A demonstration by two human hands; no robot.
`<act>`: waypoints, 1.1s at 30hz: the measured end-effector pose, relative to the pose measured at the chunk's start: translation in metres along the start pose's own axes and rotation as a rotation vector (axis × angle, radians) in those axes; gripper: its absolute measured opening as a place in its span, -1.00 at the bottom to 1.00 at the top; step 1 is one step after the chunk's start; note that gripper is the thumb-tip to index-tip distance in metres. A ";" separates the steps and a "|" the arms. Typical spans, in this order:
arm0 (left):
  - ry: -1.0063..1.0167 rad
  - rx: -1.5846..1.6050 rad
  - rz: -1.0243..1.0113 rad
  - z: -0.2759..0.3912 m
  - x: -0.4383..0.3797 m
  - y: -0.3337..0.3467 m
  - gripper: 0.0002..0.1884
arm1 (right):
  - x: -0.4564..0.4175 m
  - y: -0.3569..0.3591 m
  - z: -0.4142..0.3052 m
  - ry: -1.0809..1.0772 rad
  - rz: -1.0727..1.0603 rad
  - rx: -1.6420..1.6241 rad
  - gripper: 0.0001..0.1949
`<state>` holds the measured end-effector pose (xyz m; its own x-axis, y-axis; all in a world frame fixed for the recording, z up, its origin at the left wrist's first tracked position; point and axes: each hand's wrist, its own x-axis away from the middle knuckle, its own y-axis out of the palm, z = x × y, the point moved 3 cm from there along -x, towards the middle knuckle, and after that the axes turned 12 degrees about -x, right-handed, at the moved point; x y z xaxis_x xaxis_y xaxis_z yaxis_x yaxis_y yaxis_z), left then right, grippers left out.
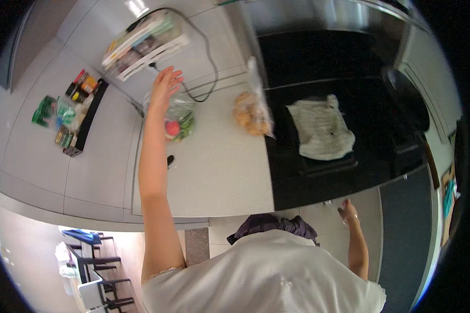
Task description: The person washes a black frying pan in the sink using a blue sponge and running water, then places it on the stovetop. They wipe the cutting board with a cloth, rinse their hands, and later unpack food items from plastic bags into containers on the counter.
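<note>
My left hand (165,89) is stretched forward over the far left of the pale countertop (219,176). Its fingers are apart and hold nothing. Beneath and beside it sits a clear plastic bag of leafy greens (184,121) with a round pink-red item in it, partly hidden by my forearm. Just beyond my fingers, a white wall rack (152,58) holds several packets. My right hand (348,213) hangs low at my side, before the front edge of the black cooktop (290,187); its fingers are too small and blurred to read.
A bag of tan, rounded food (250,115) lies beside the cooktop. On the cooktop rest a crumpled grey-white cloth (323,129) and a dark round pan or lid (407,98). A black cable (207,43) loops down the wall. A black shelf (88,121) carries jars and packets.
</note>
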<state>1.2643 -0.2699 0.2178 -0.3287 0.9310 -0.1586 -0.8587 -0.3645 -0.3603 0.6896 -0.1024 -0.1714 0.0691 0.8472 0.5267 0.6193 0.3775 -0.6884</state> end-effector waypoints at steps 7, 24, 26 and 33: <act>0.036 0.014 0.320 -0.016 -0.044 -0.134 -0.58 | 0.070 -0.070 -0.110 0.155 -0.488 -0.280 -0.82; 0.258 0.334 0.703 -0.052 -0.103 -0.225 -0.75 | 0.126 -0.127 -0.754 -1.710 0.356 0.082 -0.74; 0.194 0.309 0.649 -0.058 -0.112 -0.230 -0.75 | 0.120 -0.119 -0.797 -1.821 0.551 0.266 -0.75; 0.169 0.208 0.419 -0.048 -0.120 -0.235 -0.72 | 0.081 -0.109 -0.888 -1.570 0.746 0.353 -0.71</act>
<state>1.5246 -0.2971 0.2773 -0.6088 0.6832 -0.4032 -0.7324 -0.6794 -0.0453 1.3219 -0.4066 0.3890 -0.6431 0.3069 -0.7016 0.6128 -0.3431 -0.7119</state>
